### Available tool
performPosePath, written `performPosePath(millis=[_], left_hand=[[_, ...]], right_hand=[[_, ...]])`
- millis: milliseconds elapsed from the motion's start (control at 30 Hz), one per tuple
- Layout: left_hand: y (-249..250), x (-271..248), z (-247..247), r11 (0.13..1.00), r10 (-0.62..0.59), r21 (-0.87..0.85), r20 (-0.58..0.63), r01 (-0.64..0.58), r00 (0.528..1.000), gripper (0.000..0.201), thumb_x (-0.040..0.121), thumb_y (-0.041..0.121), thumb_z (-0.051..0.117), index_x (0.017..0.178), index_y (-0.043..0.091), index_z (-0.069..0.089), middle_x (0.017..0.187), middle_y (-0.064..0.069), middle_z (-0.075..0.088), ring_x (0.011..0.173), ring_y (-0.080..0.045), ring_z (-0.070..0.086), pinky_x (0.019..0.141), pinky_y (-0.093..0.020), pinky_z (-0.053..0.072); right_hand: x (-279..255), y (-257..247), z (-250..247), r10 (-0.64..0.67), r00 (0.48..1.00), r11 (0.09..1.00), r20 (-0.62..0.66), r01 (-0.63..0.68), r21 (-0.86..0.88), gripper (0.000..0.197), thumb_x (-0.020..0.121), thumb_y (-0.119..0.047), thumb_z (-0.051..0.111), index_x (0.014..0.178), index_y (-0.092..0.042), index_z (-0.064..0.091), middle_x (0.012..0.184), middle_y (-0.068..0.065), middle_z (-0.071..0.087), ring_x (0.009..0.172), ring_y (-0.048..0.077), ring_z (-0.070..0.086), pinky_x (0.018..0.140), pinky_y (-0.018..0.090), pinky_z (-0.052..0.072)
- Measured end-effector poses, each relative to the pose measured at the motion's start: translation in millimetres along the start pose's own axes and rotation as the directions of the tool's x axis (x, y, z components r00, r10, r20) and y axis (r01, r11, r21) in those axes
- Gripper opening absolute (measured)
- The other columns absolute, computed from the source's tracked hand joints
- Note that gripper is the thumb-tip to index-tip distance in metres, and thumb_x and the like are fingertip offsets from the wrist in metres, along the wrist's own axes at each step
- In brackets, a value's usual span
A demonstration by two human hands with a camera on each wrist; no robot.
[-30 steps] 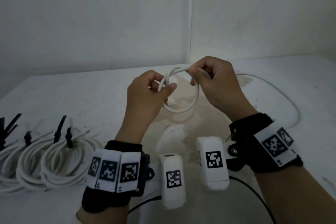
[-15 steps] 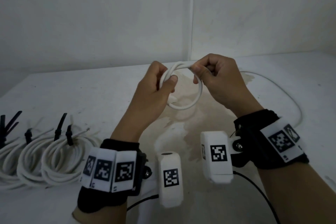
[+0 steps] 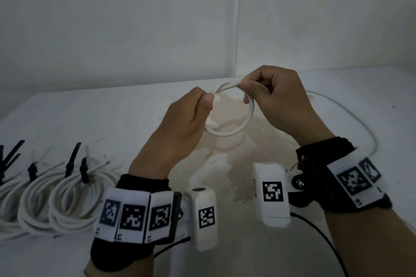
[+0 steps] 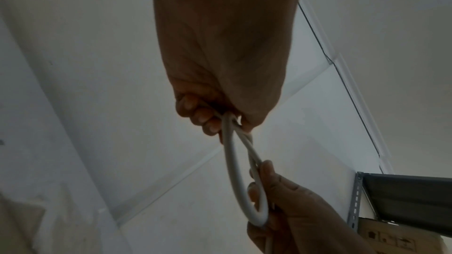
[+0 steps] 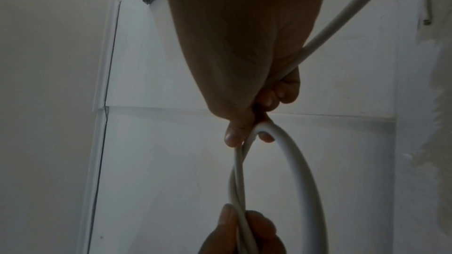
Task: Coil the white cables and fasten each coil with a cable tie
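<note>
**Making the next loop neat**

Both hands are up in the air over the white table (image 3: 67, 119). The left hand (image 3: 186, 123) is closed around the white cable (image 3: 242, 127), pinching the left side of a small round loop. The right hand (image 3: 276, 99) is closed on the top right of the same loop, with its fingers (image 5: 231, 136) curled around the cable. At the top of the loop two strands lie side by side, so one turn looks done and a second is starting.

The rest of the cable, the loose tail (image 3: 360, 123), runs from the right hand, lies on the table to the right and bends back toward the near side. A lot of it is not coiled yet.

To do this step well, I think the left hand should hold the strands together where they meet, so the loop does not spring open. The right hand should slide along the tail and bring each new turn around at the same size as the first. The cable looks stiff, so it may twist; letting it roll a little in the fingers should help.

On the near left lie finished coils (image 3: 67, 195), each with black cable ties (image 3: 72, 161) on it. The new coil should match them.
</note>
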State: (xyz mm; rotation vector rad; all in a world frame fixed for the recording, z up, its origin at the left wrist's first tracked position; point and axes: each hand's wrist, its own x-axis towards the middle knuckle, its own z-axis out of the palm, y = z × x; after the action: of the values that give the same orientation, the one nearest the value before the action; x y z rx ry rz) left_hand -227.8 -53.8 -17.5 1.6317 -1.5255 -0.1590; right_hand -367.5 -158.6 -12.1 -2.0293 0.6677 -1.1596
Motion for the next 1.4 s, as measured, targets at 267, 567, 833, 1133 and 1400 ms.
performPosePath(millis=[267,567,833,1133,1400], left_hand=[[-6,2,5,0.997,-0.021,0.079,0.027,0.019,0.999,0.032,0.099,0.031,0.028,0.077,0.013,0.043,0.067,0.004,0.039,0.058,-0.007,0.035,0.055,-0.013,0.032],[-4,2,0,0.997,-0.08,0.0,0.063,0.08,0.995,0.029,0.099,0.029,0.03,0.071,0.027,0.041,0.072,0.012,0.054,0.066,0.001,0.051,0.059,-0.006,0.038],[0,3,5,0.997,-0.055,0.065,0.039,0.053,0.998,0.03,0.099,0.03,0.028,0.069,0.026,0.031,0.064,0.006,0.038,0.054,-0.008,0.034,0.051,-0.011,0.034],[11,0,8,0.962,-0.121,-0.246,-0.006,0.116,0.993,0.03,0.099,0.025,0.03,0.071,0.019,0.042,0.067,0.006,0.041,0.055,0.004,0.039,0.055,-0.01,0.034],[10,-6,-17,0.947,-0.184,-0.288,-0.116,0.144,0.976,0.033,0.1,0.023,0.032,0.069,0.019,0.041,0.067,0.005,0.042,0.055,0.001,0.038,0.058,-0.014,0.033]], right_hand=[[-1,3,4,-0.009,1.0,1.0,0.027,0.01,-0.015,0.024,0.087,-0.014,0.061,0.068,-0.028,0.057,0.061,-0.008,0.06,0.056,-0.002,0.055,0.058,0.008,0.042],[-2,2,7,-0.027,1.0,1.0,0.012,0.027,0.01,0.025,0.087,-0.015,0.061,0.069,-0.03,0.055,0.061,-0.009,0.059,0.057,-0.001,0.054,0.06,0.013,0.044],[-1,3,3,-0.018,1.0,1.0,0.005,0.018,-0.005,0.023,0.087,-0.015,0.061,0.068,-0.028,0.057,0.06,-0.009,0.059,0.056,-0.002,0.056,0.057,0.008,0.042],[-2,0,1,-0.004,0.999,0.997,-0.037,0.007,0.072,0.02,0.087,-0.015,0.061,0.071,-0.026,0.059,0.062,-0.008,0.062,0.06,0.001,0.058,0.062,0.013,0.047],[-8,-4,2,0.078,0.995,0.997,0.068,-0.077,-0.017,0.021,0.094,-0.026,0.049,0.082,-0.013,0.062,0.065,-0.008,0.061,0.048,0.002,0.043,0.053,0.015,0.034]])
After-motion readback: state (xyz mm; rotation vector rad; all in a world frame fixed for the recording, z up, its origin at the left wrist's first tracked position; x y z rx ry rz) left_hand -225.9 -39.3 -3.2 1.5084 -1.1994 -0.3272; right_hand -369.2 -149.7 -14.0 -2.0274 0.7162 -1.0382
